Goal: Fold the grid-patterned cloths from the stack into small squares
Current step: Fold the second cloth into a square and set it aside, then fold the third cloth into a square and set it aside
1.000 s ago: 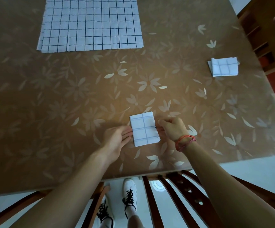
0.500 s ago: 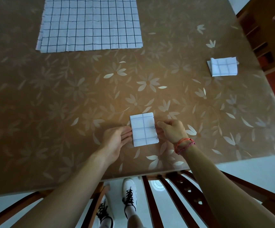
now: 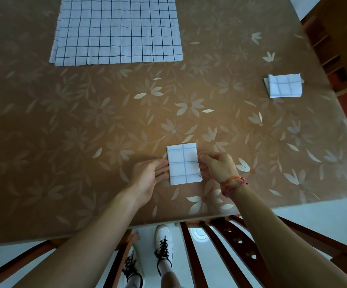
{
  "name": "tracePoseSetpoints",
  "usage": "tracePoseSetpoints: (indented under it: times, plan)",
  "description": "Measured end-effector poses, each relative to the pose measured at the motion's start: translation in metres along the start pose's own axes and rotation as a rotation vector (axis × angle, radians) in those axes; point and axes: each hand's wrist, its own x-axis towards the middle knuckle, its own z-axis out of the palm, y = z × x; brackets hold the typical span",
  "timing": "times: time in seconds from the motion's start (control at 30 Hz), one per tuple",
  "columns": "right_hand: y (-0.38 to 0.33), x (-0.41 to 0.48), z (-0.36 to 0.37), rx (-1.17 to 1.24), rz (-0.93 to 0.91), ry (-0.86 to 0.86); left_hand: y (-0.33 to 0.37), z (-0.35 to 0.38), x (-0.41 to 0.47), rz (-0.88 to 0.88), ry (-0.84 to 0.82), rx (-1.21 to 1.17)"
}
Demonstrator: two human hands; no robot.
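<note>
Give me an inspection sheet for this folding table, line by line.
Surface: table, brown floral cover.
Job's things: stack of unfolded grid cloths at far edge; folded cloth near front; finished pile at right.
Clutter: nothing seen.
Grips: left hand, fingers straight, touches folded cloth's left edge; right hand, fingers curled at its right edge, pinch unclear.
Cables: nothing seen.
Surroundings: chair below the near edge; wooden shelf at right.

Far edge of cloth stack (image 3: 116,30) offscreen
</note>
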Motion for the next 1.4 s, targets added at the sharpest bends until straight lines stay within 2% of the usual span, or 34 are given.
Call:
tracePoseSetpoints:
  times: [0.23, 0.3, 0.47, 0.6, 0.67, 0.77, 0.93, 1.03, 1.1, 1.2, 1.33, 1.4]
  plan:
    - [-0.004, 0.000, -0.003, -0.155, -0.077, 0.048, 0.005, -0.004, -0.005, 0.046, 0.006, 0.093]
    - [-0.014, -0.004, -0.005, -0.247, -0.155, 0.080, 0.009, -0.010, -0.005, 0.139, 0.050, 0.262]
    - [-0.050, 0.003, 0.014, -0.379, -0.319, 0.069, 0.044, -0.034, 0.003, 0.509, 0.106, 0.683]
    - [-0.083, 0.012, 0.038, -0.490, -0.460, 0.029, 0.084, -0.061, 0.013, 0.670, 0.143, 0.940]
    - [-0.101, 0.017, 0.052, -0.557, -0.531, 0.008, 0.104, -0.074, 0.019, 0.755, 0.222, 1.091]
    - [-0.125, 0.028, 0.073, -0.646, -0.601, 0.004, 0.132, -0.093, 0.031, 0.825, 0.273, 1.170]
    - [-0.166, 0.060, 0.103, -0.808, -0.638, -0.014, 0.173, -0.123, 0.069, 0.844, 0.349, 1.272]
    - [-0.189, 0.092, 0.116, -0.915, -0.545, -0.006, 0.198, -0.140, 0.111, 0.831, 0.412, 1.355]
    - [-0.193, 0.127, 0.127, -0.947, -0.627, 0.068, 0.214, -0.147, 0.137, 0.804, 0.418, 1.361]
    - [-0.193, 0.184, 0.144, -0.984, -0.557, 0.009, 0.230, -0.152, 0.172, 0.807, 0.404, 1.352]
    - [-0.212, 0.210, 0.150, -0.922, -0.648, 0.199, 0.245, -0.157, 0.216, 0.725, 0.400, 1.380]
    - [-0.216, 0.228, 0.151, -0.941, -0.661, 0.238, 0.252, -0.154, 0.232, 0.747, 0.422, 1.371]
